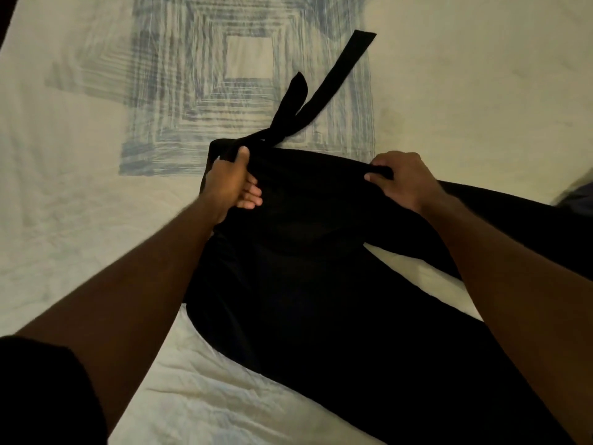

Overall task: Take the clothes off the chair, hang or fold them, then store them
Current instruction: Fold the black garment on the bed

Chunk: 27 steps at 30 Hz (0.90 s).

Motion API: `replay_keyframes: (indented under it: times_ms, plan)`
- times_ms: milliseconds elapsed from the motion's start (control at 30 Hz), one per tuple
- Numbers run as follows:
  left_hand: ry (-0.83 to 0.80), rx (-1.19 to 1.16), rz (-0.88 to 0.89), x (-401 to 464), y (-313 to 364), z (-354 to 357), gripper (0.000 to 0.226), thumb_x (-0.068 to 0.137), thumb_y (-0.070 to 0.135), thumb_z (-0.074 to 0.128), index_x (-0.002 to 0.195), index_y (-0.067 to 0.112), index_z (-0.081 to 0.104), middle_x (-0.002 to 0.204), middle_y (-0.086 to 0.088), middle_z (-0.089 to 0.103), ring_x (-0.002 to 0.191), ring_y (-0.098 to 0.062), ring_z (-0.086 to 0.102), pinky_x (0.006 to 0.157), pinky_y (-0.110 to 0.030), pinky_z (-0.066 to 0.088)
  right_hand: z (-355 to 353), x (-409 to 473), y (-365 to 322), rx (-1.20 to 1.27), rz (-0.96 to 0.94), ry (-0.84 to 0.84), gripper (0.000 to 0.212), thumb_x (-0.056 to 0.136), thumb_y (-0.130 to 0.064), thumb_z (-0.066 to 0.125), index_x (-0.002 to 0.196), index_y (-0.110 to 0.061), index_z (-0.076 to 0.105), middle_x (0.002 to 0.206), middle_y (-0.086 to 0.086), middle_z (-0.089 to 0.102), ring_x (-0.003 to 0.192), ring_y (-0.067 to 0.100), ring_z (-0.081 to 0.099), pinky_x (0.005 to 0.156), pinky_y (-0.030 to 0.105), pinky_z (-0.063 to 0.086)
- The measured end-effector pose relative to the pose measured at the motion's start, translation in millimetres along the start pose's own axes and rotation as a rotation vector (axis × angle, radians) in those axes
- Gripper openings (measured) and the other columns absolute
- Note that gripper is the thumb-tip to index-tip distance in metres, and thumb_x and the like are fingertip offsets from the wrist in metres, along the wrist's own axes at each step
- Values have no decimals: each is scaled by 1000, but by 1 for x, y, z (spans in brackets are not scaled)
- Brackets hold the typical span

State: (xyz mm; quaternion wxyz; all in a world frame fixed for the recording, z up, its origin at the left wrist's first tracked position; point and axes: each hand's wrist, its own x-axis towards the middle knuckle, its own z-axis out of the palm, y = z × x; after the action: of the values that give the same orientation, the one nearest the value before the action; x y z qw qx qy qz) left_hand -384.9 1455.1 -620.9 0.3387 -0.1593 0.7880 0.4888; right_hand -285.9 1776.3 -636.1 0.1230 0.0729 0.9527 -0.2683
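Both hands (pixel 232 181) (pixel 402 179) grip black garment's (pixel 305 268) top edge on bedsheet (pixel 80 187).

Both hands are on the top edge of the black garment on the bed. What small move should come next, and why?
Probably lay the top edge flat. The left hand and right hand grip the black garment at its corners, while its ties trail across the bedsheet, so they likely need tucking in before folding.

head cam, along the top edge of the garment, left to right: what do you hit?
Cream bed sheet with a blue square print → left hand gripping the waist corner → black fabric ties fanning away from that corner → taut waist edge of the black garment → right hand pinching the other corner.
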Motion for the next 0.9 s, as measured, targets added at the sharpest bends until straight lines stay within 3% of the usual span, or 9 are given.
replay_keyframes:
  times_ms: [67, 167, 233, 333, 400, 500, 667, 767, 900]
  plan:
    - [-11, -123, -173, 4, 4, -2, 89, 88, 80, 43, 96, -5, 66, 83, -23, 75, 74, -34, 76, 66, -41, 63, -2, -16, -7, 28, -91, 32, 25, 99, -33, 63, 108, -13, 74, 102, 7, 73, 94, 27, 68, 87, 45, 54]
    - [-4, -119, -227, 3, 15, 4, 101, 66, 88, 64, 106, -4, 61, 89, -24, 74, 73, -33, 76, 67, -45, 64, 10, -54, -26, 13, -244, 51, 34, 100, -42, 55, 111, -16, 76, 102, 3, 77, 91, 24, 72, 83, 40, 57]
    - [28, -86, -232, 1, 21, 14, 94, 59, 79, 79, 113, 5, 56, 92, -22, 72, 73, -33, 76, 66, -46, 64, 27, -80, -38, -9, -338, 75, 39, 100, -43, 53, 114, -15, 76, 104, 2, 78, 93, 21, 73, 82, 34, 58]
    - [112, -92, -212, 1, 22, 32, 71, 66, 40, 94, 117, 7, 59, 106, -12, 65, 88, -28, 70, 64, -47, 64, 53, -112, -53, -14, -361, 89, 38, 101, -46, 50, 120, -24, 74, 90, -3, 75, 77, 18, 72, 65, 35, 59]
    - [230, -58, -205, 3, 18, 38, 54, 75, 20, 87, 120, 6, 61, 112, -10, 62, 92, -28, 65, 62, -48, 63, 66, -125, -59, -36, -357, 108, 35, 101, -46, 51, 124, -29, 72, 83, -7, 70, 69, 15, 69, 56, 36, 56]
    - [312, -197, -171, -6, 2, 30, 38, 87, 20, 65, 124, 9, 61, 113, -8, 65, 93, -27, 67, 67, -48, 63, 77, -140, -60, -34, -340, 125, 35, 102, -46, 52, 128, -31, 70, 81, -8, 68, 66, 13, 66, 53, 36, 55]
    - [213, -590, -107, -46, -29, 1, 5, 91, 9, 63, 93, 13, 65, 98, -8, 75, 90, -25, 74, 73, -45, 63, 91, -168, -65, -30, -366, 75, 36, 105, -45, 51, 135, -31, 65, 79, -7, 65, 62, 11, 61, 54, 36, 53]
    - [246, -477, -23, -68, -54, -15, 24, 84, 27, 82, 78, 21, 59, 89, -4, 73, 84, -20, 71, 67, -39, 62, 110, -195, -77, -63, -421, 85, 35, 104, -42, 54, 134, -30, 66, 74, -6, 61, 55, 12, 57, 48, 34, 49]
    - [268, -475, 24, -94, -94, -37, 17, 102, 23, 59, 85, 21, 63, 92, -3, 68, 87, -21, 67, 72, -36, 59, 138, -227, -94, -122, -460, 100, 35, 103, -42, 54, 134, -32, 65, 73, -5, 60, 51, 17, 58, 42, 31, 44]
